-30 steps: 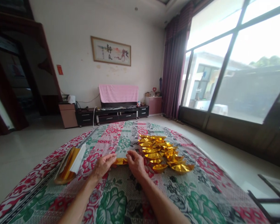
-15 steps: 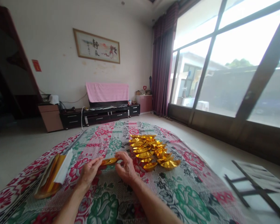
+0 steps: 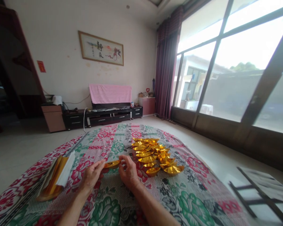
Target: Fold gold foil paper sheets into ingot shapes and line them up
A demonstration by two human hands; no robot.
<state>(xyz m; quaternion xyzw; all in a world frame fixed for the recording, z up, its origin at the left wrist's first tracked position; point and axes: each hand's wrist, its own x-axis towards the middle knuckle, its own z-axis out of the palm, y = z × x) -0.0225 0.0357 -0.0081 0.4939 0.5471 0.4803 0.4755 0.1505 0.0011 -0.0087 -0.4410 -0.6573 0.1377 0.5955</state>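
Note:
A shiny gold paper ingot (image 3: 112, 164) is stretched between my two hands, just above the flowered tablecloth (image 3: 103, 207). My left hand (image 3: 92, 174) pinches its left tip between thumb and fingers. At the other tip, my right hand (image 3: 128, 170) is closed with thumb and fingertips on the paper. Right of my hands lie several folded gold paper ingots (image 3: 151, 153), set close together in rows. On the left rests a stack of gold paper sheets (image 3: 55, 179), curled, with a white sheet along its right side.
A dark-framed stool or rack (image 3: 261, 188) stands on the floor to the right of the round table. Beyond the table are a low black cabinet (image 3: 108, 117) with a pink cloth (image 3: 110, 93) above it, and large windows (image 3: 226, 69) at right.
The camera view has shifted slightly, so the whole scene sits a little further right and lower. My hands keep hold of the gold paper ingot at both tips.

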